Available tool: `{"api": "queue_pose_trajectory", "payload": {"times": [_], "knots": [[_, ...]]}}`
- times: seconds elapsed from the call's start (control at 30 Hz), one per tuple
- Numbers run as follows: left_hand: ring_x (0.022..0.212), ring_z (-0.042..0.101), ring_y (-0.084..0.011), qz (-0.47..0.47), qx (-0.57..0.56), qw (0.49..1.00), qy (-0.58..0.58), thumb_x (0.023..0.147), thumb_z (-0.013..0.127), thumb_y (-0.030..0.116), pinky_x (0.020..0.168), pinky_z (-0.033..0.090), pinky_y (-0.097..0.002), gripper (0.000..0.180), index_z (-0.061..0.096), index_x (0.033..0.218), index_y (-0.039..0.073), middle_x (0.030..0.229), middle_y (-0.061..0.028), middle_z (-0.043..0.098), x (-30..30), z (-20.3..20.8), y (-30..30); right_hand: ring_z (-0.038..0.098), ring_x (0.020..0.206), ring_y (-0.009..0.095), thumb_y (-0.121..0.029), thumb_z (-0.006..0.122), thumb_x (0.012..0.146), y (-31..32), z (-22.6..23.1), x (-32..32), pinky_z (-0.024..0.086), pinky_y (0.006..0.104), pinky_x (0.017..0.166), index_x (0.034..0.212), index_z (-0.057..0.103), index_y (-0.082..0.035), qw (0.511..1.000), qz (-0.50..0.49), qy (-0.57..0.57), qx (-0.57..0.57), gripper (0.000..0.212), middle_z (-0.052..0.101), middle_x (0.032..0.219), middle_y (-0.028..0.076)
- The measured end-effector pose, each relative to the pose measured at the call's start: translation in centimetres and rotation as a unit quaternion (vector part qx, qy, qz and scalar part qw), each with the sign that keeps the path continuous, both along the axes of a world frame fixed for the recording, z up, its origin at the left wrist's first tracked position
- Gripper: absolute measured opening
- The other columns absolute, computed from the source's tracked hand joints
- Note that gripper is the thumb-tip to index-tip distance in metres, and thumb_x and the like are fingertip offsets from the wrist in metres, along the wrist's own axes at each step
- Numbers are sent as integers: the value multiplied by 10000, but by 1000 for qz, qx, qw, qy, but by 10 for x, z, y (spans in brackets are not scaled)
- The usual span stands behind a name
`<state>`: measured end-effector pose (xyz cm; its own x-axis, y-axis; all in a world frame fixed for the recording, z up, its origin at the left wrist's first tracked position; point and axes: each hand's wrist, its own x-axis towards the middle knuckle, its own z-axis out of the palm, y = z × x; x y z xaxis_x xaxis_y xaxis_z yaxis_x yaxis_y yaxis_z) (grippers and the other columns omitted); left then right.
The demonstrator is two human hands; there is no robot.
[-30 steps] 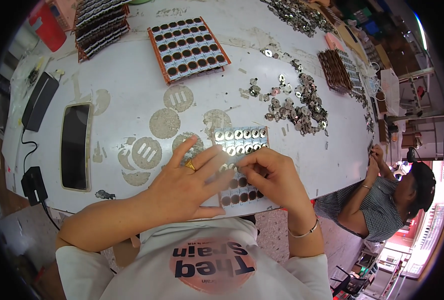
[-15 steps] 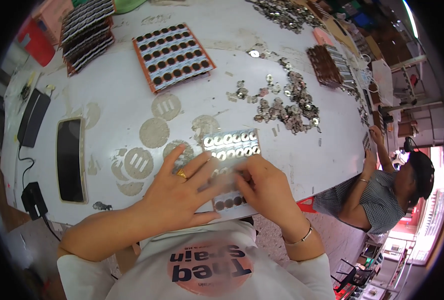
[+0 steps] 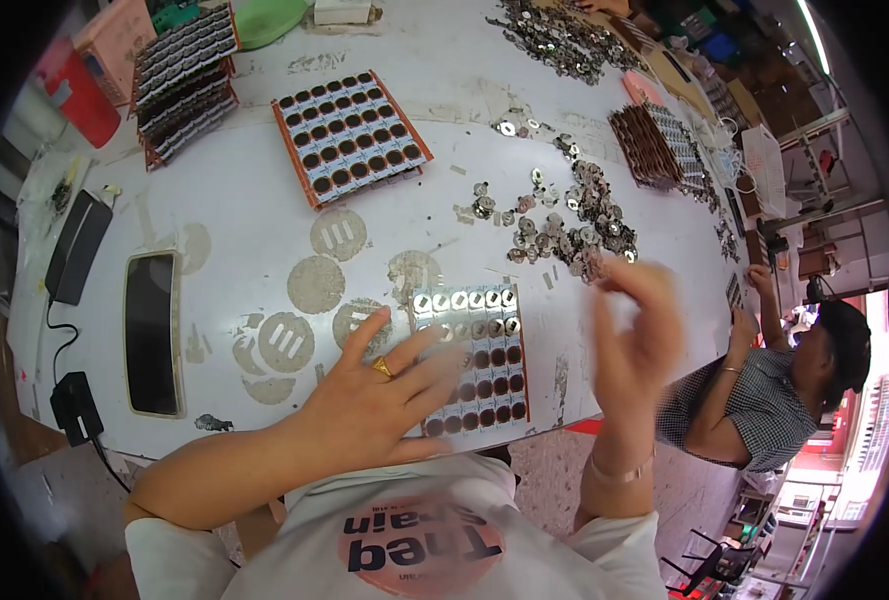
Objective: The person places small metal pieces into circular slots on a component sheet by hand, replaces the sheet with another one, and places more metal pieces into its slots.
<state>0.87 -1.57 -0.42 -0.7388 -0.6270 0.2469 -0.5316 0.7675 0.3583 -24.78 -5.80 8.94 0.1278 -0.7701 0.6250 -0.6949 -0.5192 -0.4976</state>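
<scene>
A flat panel with rows of round spots (image 3: 498, 388) lies at the table's near edge. Bright metal pieces fill its far rows, while the nearer rows show dark circles. My left hand (image 3: 379, 395), a gold ring on one finger, rests across the panel's left side with fingers spread; their tips are blurred. To the right of the panel, my right hand (image 3: 636, 345) is raised, its fingertips at the near end of a pile of small shiny metal discs (image 3: 574, 235). Motion smears these fingers, so whether they hold a piece is not visible.
A stack of similar panels (image 3: 349, 140) lies farther back, with another stack (image 3: 179, 85) at far left and one (image 3: 644, 145) at right. A phone (image 3: 154, 335) and a black adapter (image 3: 74, 408) are on the left. A co-worker (image 3: 764, 390) sits at right.
My right hand has left the panel and moved right to the metal disc pile, uncovering the nearer dark rows. My left hand stays at the panel. The whole view has shifted slightly.
</scene>
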Motion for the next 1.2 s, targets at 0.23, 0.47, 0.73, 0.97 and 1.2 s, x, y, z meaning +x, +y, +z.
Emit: {"api": "queue_pose_trajectory", "payload": {"times": [0.23,0.47,0.73,0.97,1.2], "knots": [[1470,484,-291,1,3,1000,14,881,751,666,1244,242,-651,739,657,1395,144,1501,-74,584,0,1,-1,610,934,329,-6,732,902,-59,-63,-28,518,429,840,1086,760,-59,971,28,226,68,194,695,1021,95],[1497,447,-314,-2,27,1000,7,875,758,662,1246,244,-639,753,647,1418,152,1529,-104,554,0,5,-3,627,895,196,-37,761,921,-60,-58,-39,520,345,810,1020,750,-55,962,41,2,271,101,734,1021,58],[1516,422,-331,-1,34,999,5,858,770,667,1252,251,-622,774,641,1427,159,1577,-113,522,-1,6,-5,621,854,78,-57,739,990,-27,-56,-36,517,251,797,1103,693,-30,742,168,-427,489,124,742,1080,25],[1470,458,-325,6,36,999,14,846,786,658,1237,271,-621,791,628,1460,185,1556,-108,534,-1,5,-3,622,850,106,-11,737,985,0,-48,-23,511,256,764,1093,734,-9,804,192,-256,501,107,707,1040,33],[1482,436,-328,7,47,999,15,824,798,666,1232,267,-626,829,620,1465,172,1573,-110,523,-2,6,-4,598,783,71,24,757,951,12,-42,-6,495,256,684,1055,767,-32,862,114,-36,493,118,685,922,5]]}}
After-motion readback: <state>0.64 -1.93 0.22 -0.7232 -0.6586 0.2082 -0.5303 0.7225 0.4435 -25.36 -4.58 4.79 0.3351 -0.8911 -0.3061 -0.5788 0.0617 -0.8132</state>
